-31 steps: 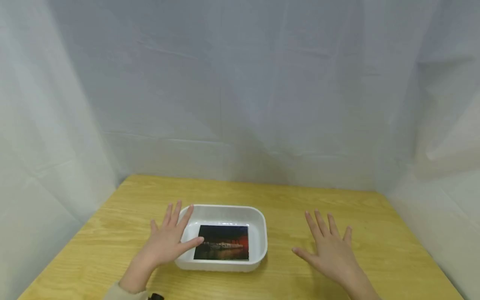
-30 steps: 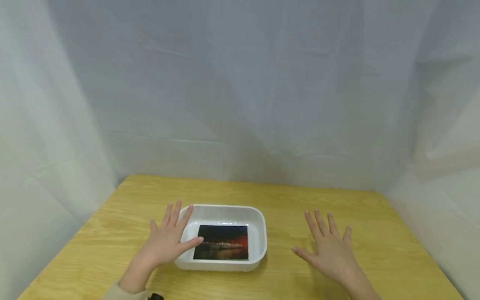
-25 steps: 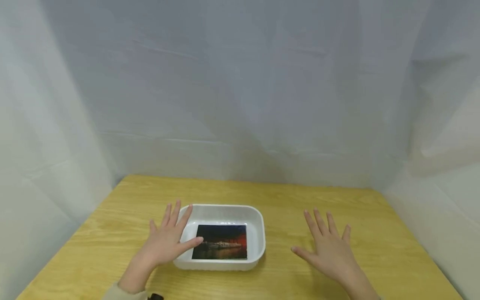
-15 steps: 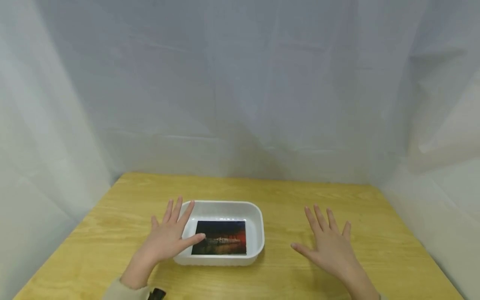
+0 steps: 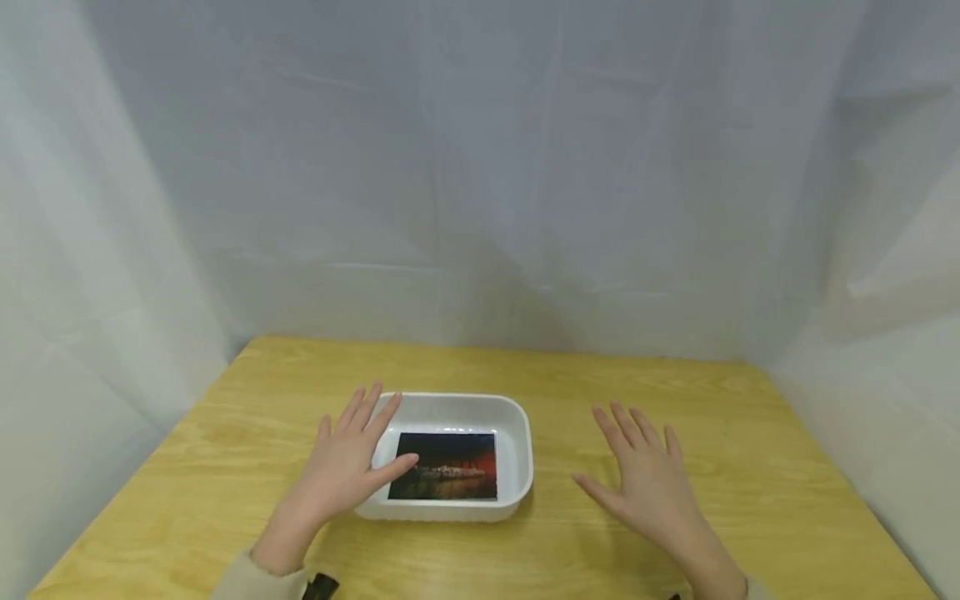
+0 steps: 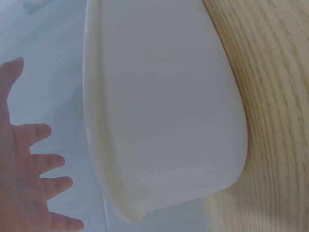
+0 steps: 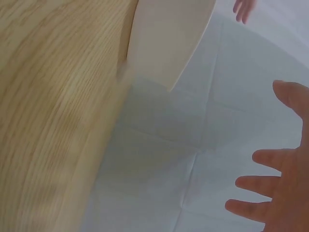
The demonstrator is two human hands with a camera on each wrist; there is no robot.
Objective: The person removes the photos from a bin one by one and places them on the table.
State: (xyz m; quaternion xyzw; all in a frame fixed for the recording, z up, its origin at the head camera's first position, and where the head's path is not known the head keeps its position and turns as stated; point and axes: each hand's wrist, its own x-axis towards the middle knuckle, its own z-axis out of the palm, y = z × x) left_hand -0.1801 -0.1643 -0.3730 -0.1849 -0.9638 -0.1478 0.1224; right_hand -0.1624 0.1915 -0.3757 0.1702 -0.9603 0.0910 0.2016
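A white plastic basin [image 5: 513, 450] with rounded corners stands on the wooden table. Flat inside it lies a dark glossy picture card [image 5: 450, 479], showing lit shapes over water with a red glow at its right. My left hand [image 5: 341, 467] hovers above the basin's left side with fingers spread, its thumb overlapping the card's left edge in the head view. In the left wrist view that hand is apart from the basin wall [image 6: 159, 96]. To the right of the basin, my right hand [image 5: 652, 487] is held over the table, fingers spread and holding nothing.
The yellow wood-grain table [image 5: 600, 383] reaches back to a pale curtain [image 5: 480, 167] that also closes off both sides. A dark strap piece [image 5: 321, 587] shows at the left sleeve.
Both hands have shifted slightly up in the head view, the left a little rightward and the right a little leftward. Basin and card keep their places relative to each other.
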